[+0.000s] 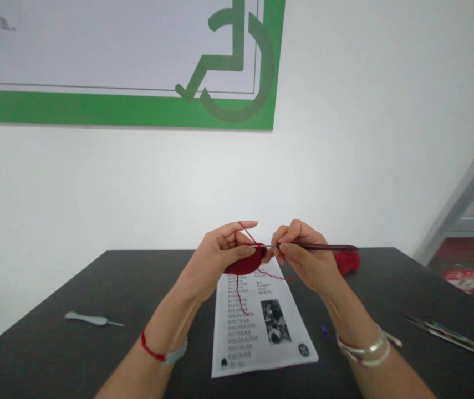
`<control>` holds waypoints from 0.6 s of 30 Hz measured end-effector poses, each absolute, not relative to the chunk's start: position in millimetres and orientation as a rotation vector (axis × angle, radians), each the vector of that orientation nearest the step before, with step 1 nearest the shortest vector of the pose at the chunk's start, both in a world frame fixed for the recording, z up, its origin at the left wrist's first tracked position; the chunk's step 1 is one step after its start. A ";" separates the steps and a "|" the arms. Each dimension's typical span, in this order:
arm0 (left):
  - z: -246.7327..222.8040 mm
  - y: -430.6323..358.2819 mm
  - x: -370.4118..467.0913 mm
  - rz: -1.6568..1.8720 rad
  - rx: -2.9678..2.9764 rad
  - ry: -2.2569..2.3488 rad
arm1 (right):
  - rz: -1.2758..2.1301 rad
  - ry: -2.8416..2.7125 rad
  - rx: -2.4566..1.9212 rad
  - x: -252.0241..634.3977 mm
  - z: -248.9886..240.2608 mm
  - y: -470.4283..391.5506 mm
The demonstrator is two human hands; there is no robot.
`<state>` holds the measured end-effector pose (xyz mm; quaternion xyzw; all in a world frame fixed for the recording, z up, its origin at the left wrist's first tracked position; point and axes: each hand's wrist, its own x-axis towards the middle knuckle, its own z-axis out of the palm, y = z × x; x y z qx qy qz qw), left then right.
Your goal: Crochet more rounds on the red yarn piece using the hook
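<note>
A dark red crocheted piece (245, 262) is pinched between the thumb and fingers of my left hand (224, 246), above a printed sheet. Red yarn loops over that hand's raised index finger, and a loose tail hangs down over the paper. My right hand (303, 254) grips a crochet hook (334, 247) by its dark handle, the thin metal shaft pointing left to the top edge of the piece. Behind my right wrist lies a red yarn ball (348, 261), partly hidden; a strand runs from the piece toward it.
The printed sheet (245, 338) with text and a photo lies mid-table on the black table (170, 366). At left rests a white-handled tool (93, 319). Right of centre are a small blue item (324, 331), a pale stick (393, 339) and metal scissors or tweezers (447, 334).
</note>
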<state>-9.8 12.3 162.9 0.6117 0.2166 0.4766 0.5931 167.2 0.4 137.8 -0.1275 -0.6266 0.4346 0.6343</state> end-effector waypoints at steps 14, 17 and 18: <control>163.4 9.6 -7.1 1.194 1.443 0.599 | 0.570 -1.632 -0.584 167.3 139.5 -13.9; 161.7 8.5 -3.8 1.249 1.449 0.637 | 0.352 -1.737 -0.638 165.2 140.5 -18.0; 160.8 7.8 -2.2 1.273 1.459 0.659 | 0.263 -1.776 -0.652 164.0 140.7 -19.3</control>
